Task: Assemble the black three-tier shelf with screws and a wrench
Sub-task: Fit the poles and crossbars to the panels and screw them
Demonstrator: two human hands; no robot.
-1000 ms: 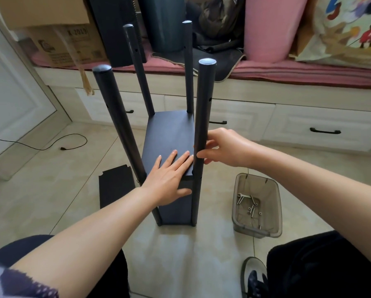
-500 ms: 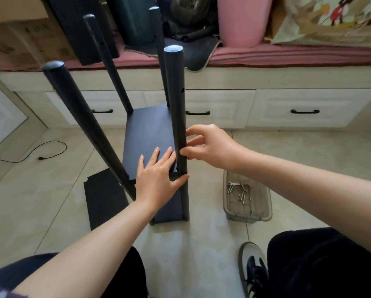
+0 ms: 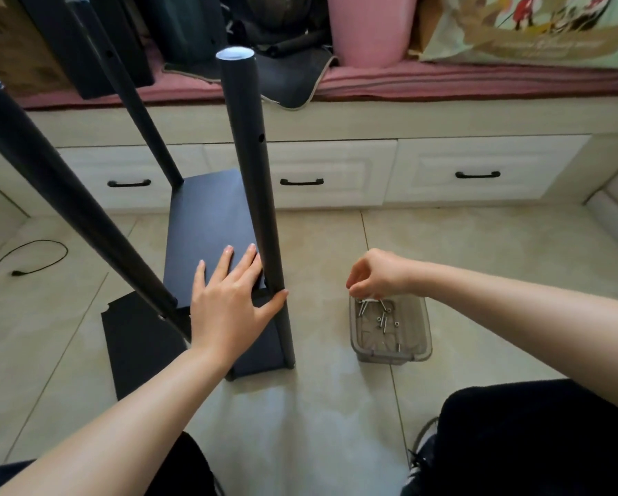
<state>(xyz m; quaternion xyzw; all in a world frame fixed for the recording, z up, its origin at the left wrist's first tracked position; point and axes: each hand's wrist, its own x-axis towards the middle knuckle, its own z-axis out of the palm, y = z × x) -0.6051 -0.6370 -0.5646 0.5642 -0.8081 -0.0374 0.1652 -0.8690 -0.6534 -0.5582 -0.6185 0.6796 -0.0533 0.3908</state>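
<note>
The black shelf frame stands on the floor with several upright posts. My left hand (image 3: 228, 302) lies flat on its middle board (image 3: 207, 227), fingers straight, thumb against the near right post (image 3: 253, 187). That post has a screw hole on its side higher up. To the right, my right hand (image 3: 375, 277) hovers over the far rim of a clear plastic tray (image 3: 422, 338), its fingertips bunched downward and pinching a silver screw (image 3: 364, 306). Several more screws (image 3: 384, 322) lie in the tray.
A loose black shelf board (image 3: 135, 338) lies on the tile floor left of the frame. White drawers (image 3: 479, 173) run along the back under a pink cushioned bench. A black cable (image 3: 38, 255) lies at the far left. My knees and a shoe (image 3: 422, 456) are at the bottom.
My right hand has left the near right post and dropped to the screw tray. My left hand stays flat on the board. The view has tilted downward.
</note>
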